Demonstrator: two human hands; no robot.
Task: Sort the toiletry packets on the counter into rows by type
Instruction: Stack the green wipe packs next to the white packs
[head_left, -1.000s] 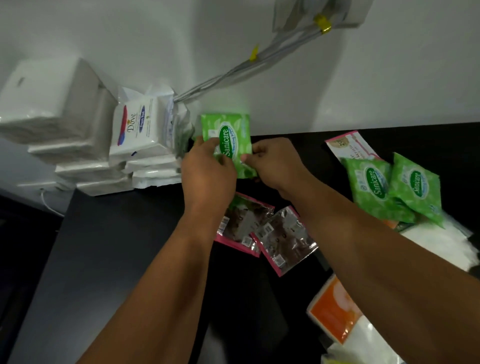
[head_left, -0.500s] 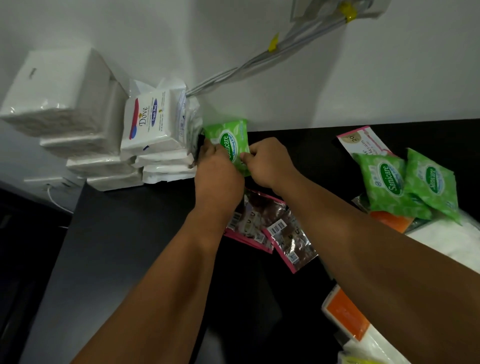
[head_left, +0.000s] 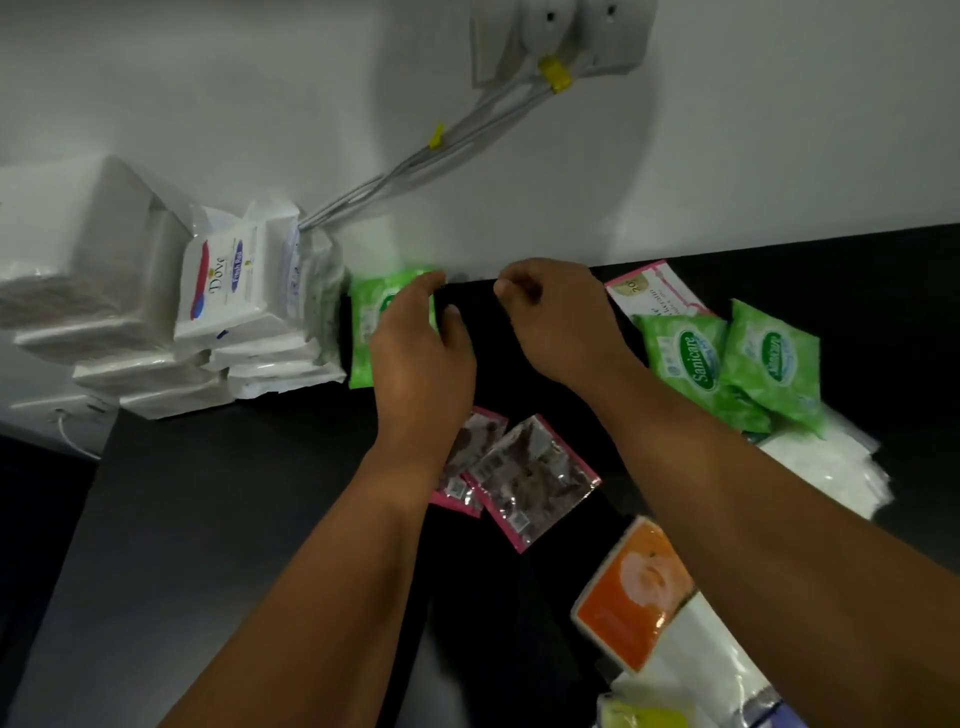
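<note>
**Sort barely begun, most packets loose**

Near: orange packet (head_left: 631, 597) and pink sachets (head_left: 530, 478) lie unsorted on desk (head_left: 208, 519). Left hand (head_left: 421, 358) rests spread fingers on green packet (head_left: 366, 332) beside Dove stack (head_left: 223, 291). Right hand (head_left: 561, 322) has fingers loosely curled, empty. Two more green ones (head_left: 685, 353) wait at right. No bins or trays visible.

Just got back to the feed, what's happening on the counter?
A person is sorting packets. Their left hand rests on a green Sanicare packet lying beside the Dove stack at the wall. The right hand hovers empty. Two more green packets wait on the right.
</note>
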